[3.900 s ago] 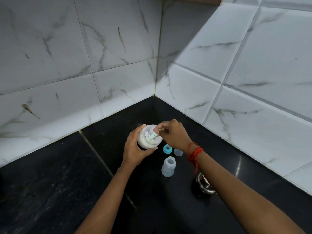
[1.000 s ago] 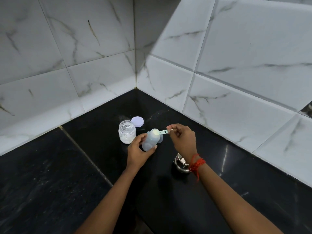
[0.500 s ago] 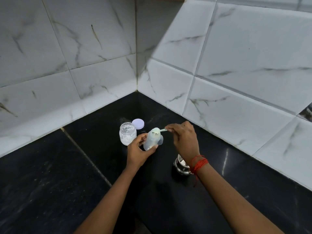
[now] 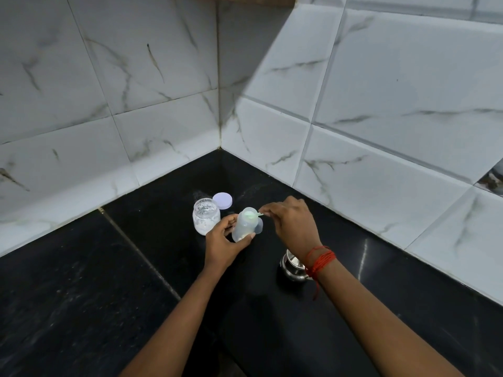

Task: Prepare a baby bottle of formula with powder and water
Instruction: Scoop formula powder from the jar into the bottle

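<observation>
The baby bottle (image 4: pixel 243 227) is a small, translucent, pale plastic one with no teat or collar on it, tilted so that its open mouth leans toward the right, and a little pale powder shows through the wall near its base. It is held over the black counter (image 4: pixel 81 295) near the corner of the white marbled wall tiles (image 4: pixel 381 104), just right of the powder jar (image 4: pixel 206 219). The left hand (image 4: pixel 221 247) wraps the bottle's lower half — thumb on the near side, fingers (image 4: pixel 227 220) curled round the far side, closed snugly on it. The right hand (image 4: pixel 295 221) pinches the handle of a small light-green scoop (image 4: pixel 251 214) between thumb and fingertips, the other fingers folded in; the scoop's bowl sits right at the bottle's mouth. The jar is clear glass, open, standing upright on the counter with white powder clinging inside, and its round pale-lilac lid (image 4: pixel 222 200) lies flat just behind it. A translucent cap (image 4: pixel 259 226) shows partly behind the bottle. A steel cup (image 4: pixel 292 266) stands on the counter under the right wrist, which wears a red thread (image 4: pixel 319 261).
</observation>
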